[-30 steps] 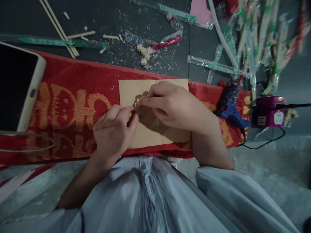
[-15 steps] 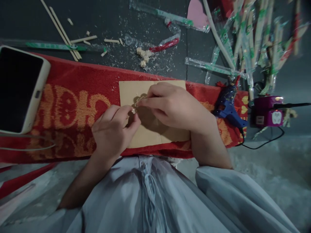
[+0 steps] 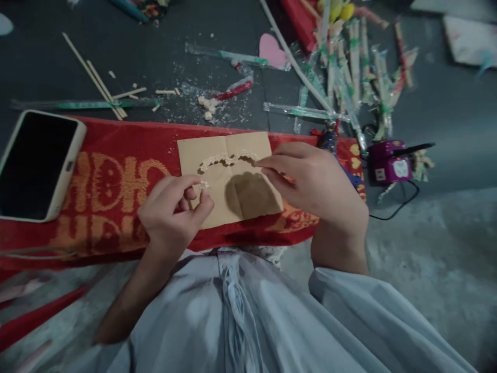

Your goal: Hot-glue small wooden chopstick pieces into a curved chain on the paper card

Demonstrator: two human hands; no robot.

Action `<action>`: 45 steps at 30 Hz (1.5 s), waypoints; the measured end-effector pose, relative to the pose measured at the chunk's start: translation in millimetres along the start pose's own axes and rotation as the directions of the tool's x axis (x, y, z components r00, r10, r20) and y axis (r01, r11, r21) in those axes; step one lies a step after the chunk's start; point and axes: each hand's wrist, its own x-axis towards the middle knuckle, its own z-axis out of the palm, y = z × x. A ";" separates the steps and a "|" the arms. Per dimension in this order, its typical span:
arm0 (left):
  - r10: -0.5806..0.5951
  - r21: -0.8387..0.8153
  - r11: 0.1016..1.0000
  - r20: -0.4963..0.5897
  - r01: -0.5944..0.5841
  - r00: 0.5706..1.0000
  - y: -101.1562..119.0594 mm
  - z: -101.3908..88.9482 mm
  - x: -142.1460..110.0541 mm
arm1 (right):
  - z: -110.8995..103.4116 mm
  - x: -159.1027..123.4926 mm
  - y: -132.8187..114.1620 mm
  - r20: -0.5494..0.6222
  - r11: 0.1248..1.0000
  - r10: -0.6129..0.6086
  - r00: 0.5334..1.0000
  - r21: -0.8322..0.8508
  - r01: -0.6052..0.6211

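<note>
A wavy strip of small pale bits (image 3: 226, 160) curves over a creased tan paper sheet (image 3: 240, 207). My right hand (image 3: 310, 178) is closed in a pinch at the strip's right end. I cannot tell whether the strip rests on the paper or is held just above it. At the left of the paper, my left hand (image 3: 174, 207) pinches a small cluster of pale bits (image 3: 204, 185) between thumb and forefinger, apart from the strip. The red towel (image 3: 116, 181) with orange lettering lies under the paper.
A phone (image 3: 37, 166) lies at left. Beyond the towel are thin sticks (image 3: 95, 77), pale crumbs (image 3: 208, 106) and a pink paper heart (image 3: 274, 51). A blue glue gun (image 3: 330, 142), wrapped sticks (image 3: 349, 77) and a purple plug block (image 3: 388, 160) with a cord occupy the right.
My hands have moved apart. The right hand went right, revealing the wavy strip; the left drew back with the small cluster. The head view has shifted, showing more of the table's far side.
</note>
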 end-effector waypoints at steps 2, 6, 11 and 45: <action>-0.042 -0.039 0.998 0.017 0.042 0.999 4.4 1.1 -2.3 | -5.9 -22.3 10.0 -0.072 0.984 0.158 0.985 -0.072 -0.163; -0.077 -0.086 0.993 0.086 0.084 0.993 13.1 4.6 -6.5 | -11.7 -61.7 38.8 -0.206 0.882 0.412 0.888 -0.156 -0.445; -0.052 -0.147 0.987 0.115 0.069 0.992 19.4 9.3 -12.3 | -8.5 -84.6 71.1 -0.212 0.799 0.526 0.824 -0.211 -0.564; -0.468 -0.573 -0.421 0.801 0.703 0.373 80.2 -7.7 17.3 | 6.7 -116.2 155.3 -0.195 0.276 0.808 0.557 0.959 -0.065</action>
